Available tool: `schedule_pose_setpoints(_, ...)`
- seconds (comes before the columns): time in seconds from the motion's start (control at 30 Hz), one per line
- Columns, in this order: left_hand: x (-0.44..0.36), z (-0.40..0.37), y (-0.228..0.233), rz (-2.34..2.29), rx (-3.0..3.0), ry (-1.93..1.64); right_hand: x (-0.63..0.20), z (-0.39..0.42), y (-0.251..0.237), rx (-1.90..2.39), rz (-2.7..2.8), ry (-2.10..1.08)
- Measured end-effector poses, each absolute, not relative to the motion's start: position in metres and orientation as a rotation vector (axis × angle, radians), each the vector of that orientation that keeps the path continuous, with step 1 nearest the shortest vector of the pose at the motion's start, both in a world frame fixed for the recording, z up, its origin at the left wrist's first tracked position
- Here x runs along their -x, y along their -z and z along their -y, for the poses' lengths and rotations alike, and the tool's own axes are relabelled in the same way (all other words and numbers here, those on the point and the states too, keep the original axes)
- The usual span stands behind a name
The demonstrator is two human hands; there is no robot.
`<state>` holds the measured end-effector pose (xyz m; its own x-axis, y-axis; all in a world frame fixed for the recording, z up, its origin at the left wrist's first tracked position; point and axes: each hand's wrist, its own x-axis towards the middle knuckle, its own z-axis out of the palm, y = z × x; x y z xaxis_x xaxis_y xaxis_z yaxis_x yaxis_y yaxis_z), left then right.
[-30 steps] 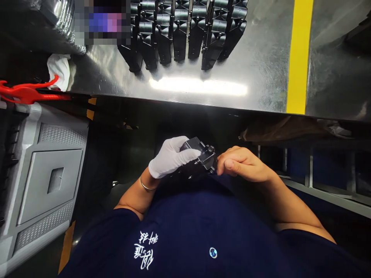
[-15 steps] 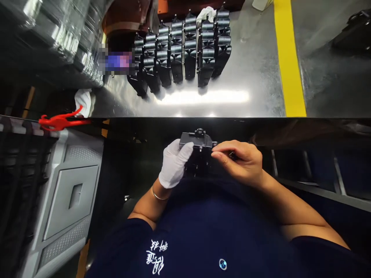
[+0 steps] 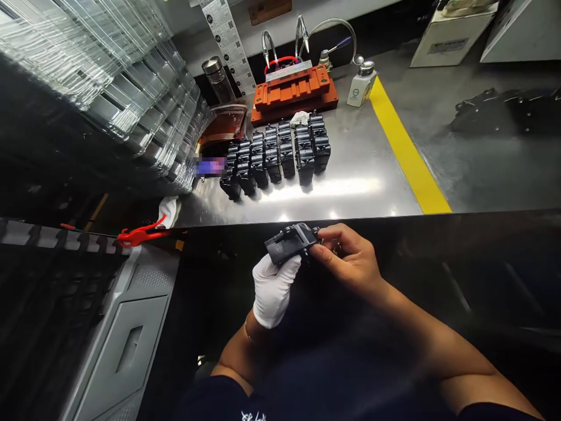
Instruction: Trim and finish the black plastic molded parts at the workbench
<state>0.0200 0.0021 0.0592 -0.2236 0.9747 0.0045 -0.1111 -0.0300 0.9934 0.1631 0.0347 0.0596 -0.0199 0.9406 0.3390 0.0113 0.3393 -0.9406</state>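
Head view showed the white-gloved left hand (image 3: 272,286) with its fingers (image 3: 287,268) closed round the lower end of a small black plastic part (image 3: 290,242), while the bare right hand (image 3: 350,261) pinched the part's right end between thumb and forefinger. The part was held in the air just in front of the near edge of the steel counter (image 3: 368,175), not resting on it.

Beyond the near edge, toward the middle of the counter, a row of matching black parts (image 3: 276,155) stood packed side by side. Behind them, at the far edge, sat an orange fixture (image 3: 293,90) with two toggle clamps, and a white dispenser bottle (image 3: 360,88) with a label too small to read stood beside it on the right. A yellow stripe (image 3: 407,152) ran from the bottle to the near edge. Stacked clear trays (image 3: 118,88) filled the counter's left side, and a paper strip of printed codes (image 3: 228,41), unreadable, hung at the back. White characters on the dark shirt (image 3: 254,416) were cut off at the bottom of the view.
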Motion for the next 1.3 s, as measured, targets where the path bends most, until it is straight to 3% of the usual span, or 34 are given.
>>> schedule_pose_setpoints(0.97,-0.025,0.001,-0.055,-1.225,-0.861,-1.497,-0.157,-0.026,-0.052,0.958,1.387,-1.110)
schedule_pose_setpoints(1.3,-0.018,-0.009,-0.051,-1.008,-0.640,-1.474,-0.176,-0.029,-0.028,0.955,1.730,-0.945)
